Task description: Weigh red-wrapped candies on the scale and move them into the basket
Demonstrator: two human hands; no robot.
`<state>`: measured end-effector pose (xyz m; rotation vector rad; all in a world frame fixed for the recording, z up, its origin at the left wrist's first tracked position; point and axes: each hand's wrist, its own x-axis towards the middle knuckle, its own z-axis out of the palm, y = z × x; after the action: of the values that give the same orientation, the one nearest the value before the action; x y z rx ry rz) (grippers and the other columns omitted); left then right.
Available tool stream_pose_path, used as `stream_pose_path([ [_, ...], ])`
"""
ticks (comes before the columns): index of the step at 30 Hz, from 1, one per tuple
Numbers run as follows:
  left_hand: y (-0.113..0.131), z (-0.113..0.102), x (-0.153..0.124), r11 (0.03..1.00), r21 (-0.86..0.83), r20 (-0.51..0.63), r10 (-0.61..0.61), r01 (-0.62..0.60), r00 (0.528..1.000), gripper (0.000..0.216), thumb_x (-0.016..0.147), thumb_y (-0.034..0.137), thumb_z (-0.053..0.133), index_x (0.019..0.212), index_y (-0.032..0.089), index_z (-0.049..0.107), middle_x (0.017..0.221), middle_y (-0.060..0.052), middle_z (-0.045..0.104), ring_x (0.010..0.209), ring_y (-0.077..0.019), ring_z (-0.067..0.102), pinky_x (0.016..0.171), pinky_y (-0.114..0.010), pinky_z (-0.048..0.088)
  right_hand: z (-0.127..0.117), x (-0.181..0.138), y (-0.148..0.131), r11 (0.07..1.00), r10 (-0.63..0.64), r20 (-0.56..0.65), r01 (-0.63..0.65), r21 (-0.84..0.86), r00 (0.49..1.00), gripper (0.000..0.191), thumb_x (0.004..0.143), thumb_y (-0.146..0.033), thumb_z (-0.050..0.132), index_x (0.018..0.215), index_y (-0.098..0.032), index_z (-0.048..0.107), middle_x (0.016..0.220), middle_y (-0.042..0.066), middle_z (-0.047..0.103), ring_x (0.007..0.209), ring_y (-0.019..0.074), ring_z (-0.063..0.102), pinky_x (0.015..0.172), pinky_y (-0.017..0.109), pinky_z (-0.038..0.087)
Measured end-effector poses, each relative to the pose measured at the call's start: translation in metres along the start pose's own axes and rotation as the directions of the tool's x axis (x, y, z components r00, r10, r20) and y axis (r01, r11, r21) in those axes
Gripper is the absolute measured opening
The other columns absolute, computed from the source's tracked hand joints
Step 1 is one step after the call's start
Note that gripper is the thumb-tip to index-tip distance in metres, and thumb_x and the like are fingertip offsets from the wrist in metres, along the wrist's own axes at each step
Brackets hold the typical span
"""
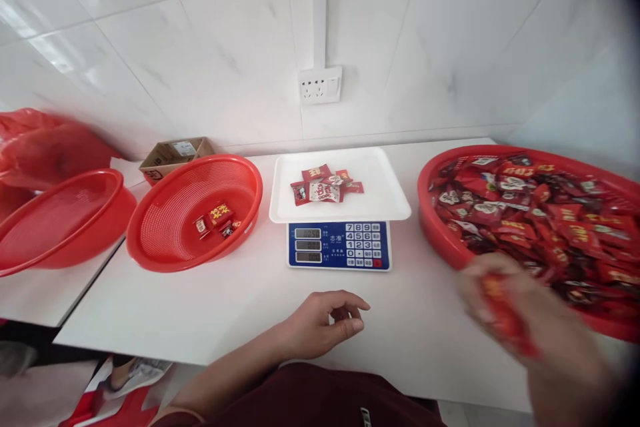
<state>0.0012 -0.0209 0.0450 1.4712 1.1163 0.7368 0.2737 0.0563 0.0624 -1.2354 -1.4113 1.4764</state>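
Note:
My right hand (555, 333), blurred by motion, grips a red candy packet (505, 313) in front of the large red basket (445, 243) on the right. That basket is heaped with red and dark wrapped candies (550, 213). My left hand (325, 323) rests near the table's front edge, fingers curled but apart, with nothing in it. Ahead of it stands a digital scale (337, 247) with a blue keypad. Several candy packets (323, 190) lie on the scale's white tray (375, 177).
To the left a tilted red basket (160, 213) holds a few packets. Another red basket (50, 220), red plastic bags (45, 147) and a cardboard box (175, 153) are beyond. A wall socket (320, 85) is above the scale. Someone's shoe (137, 373) shows below left.

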Motion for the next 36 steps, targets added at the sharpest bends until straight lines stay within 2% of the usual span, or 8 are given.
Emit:
stream_pose_path([
  [3,-0.001,0.004,0.005,0.999,-0.032,0.017,0.006,-0.006,1.000,0.044,0.080,0.034,0.060,0.120,0.019,0.050,0.104,-0.009,0.059,0.078,-0.0137,0.055,0.071,-0.028,0.046,0.064,-0.011,-0.007,0.987,0.119,0.297,-0.079,-0.141,0.947,0.050,0.084,-0.057,0.043,0.124,-0.028,0.041,0.068,-0.002,0.050,0.051,0.0121,0.052,0.036,0.018,0.034],
  [5,0.000,0.005,0.009,0.999,-0.045,0.020,0.021,-0.020,1.000,0.053,0.077,0.037,0.064,0.124,0.021,0.046,0.111,-0.010,0.055,0.081,-0.0147,0.055,0.070,-0.028,0.047,0.089,-0.009,-0.007,0.982,0.131,0.414,-0.061,-0.177,0.901,0.061,0.086,-0.055,0.041,0.138,-0.026,0.028,0.068,-0.002,0.050,0.054,0.0118,0.051,0.040,0.019,0.039],
  [10,0.003,0.005,0.013,0.997,0.029,-0.018,0.071,-0.071,0.997,0.045,0.073,0.034,0.069,0.115,0.024,0.055,0.108,-0.007,0.051,0.089,-0.0177,0.052,0.070,-0.026,0.046,0.107,-0.002,0.004,0.985,0.132,0.500,-0.057,-0.161,0.856,0.073,0.088,-0.054,0.038,0.145,-0.023,0.006,0.065,-0.004,0.052,0.051,0.0111,0.048,0.045,0.022,0.041],
  [16,0.006,0.004,0.015,0.989,0.086,-0.092,0.130,-0.123,0.987,0.030,0.070,0.036,0.071,0.094,0.019,0.062,0.099,-0.006,0.054,0.083,-0.0175,0.052,0.069,-0.026,0.045,0.107,0.000,0.015,0.998,-0.059,0.493,0.062,0.010,0.868,0.069,0.083,-0.058,0.044,0.140,-0.023,0.028,0.092,0.004,0.058,0.082,0.0168,0.053,0.076,0.032,0.044],
  [22,0.003,0.006,0.015,0.986,0.145,-0.043,0.092,-0.085,0.995,0.022,0.075,0.039,0.065,0.082,0.018,0.065,0.091,-0.006,0.059,0.084,-0.0199,0.055,0.073,-0.030,0.047,0.101,-0.002,0.012,0.992,-0.113,0.592,0.061,0.107,0.798,0.054,0.088,-0.051,0.042,0.135,-0.023,0.038,0.112,0.007,0.054,0.085,0.0141,0.052,0.081,0.031,0.043],
  [28,-0.003,0.005,0.018,0.940,0.265,-0.057,0.235,-0.213,0.970,0.014,0.080,0.030,0.060,0.086,0.021,0.068,0.090,-0.006,0.062,0.084,-0.0196,0.060,0.071,-0.027,0.051,0.101,-0.005,0.005,0.991,-0.134,0.566,0.125,0.055,0.813,0.047,0.090,-0.043,0.040,0.134,-0.024,0.041,0.125,0.007,0.051,0.097,0.0151,0.052,0.085,0.030,0.042],
  [32,-0.001,0.002,0.020,0.889,0.369,-0.090,0.326,-0.273,0.941,0.021,0.084,0.026,0.053,0.101,0.025,0.065,0.104,-0.007,0.064,0.091,-0.0190,0.062,0.076,-0.027,0.052,0.085,-0.006,-0.011,0.974,-0.076,0.495,0.171,-0.151,0.866,0.050,0.089,-0.038,0.043,0.137,-0.023,0.036,0.096,0.005,0.064,0.077,0.0129,0.058,0.071,0.027,0.047],
  [36,0.009,-0.009,0.020,0.914,0.372,-0.217,0.254,-0.161,0.942,0.029,0.086,0.032,0.050,0.113,0.026,0.058,0.092,-0.004,0.066,0.078,-0.0163,0.064,0.066,-0.025,0.053,0.021,0.011,-0.046,0.889,-0.060,0.215,0.150,-0.433,0.975,0.043,0.092,-0.038,0.035,0.129,-0.021,0.047,0.070,0.002,0.064,0.061,0.0131,0.059,0.051,0.022,0.045],
])
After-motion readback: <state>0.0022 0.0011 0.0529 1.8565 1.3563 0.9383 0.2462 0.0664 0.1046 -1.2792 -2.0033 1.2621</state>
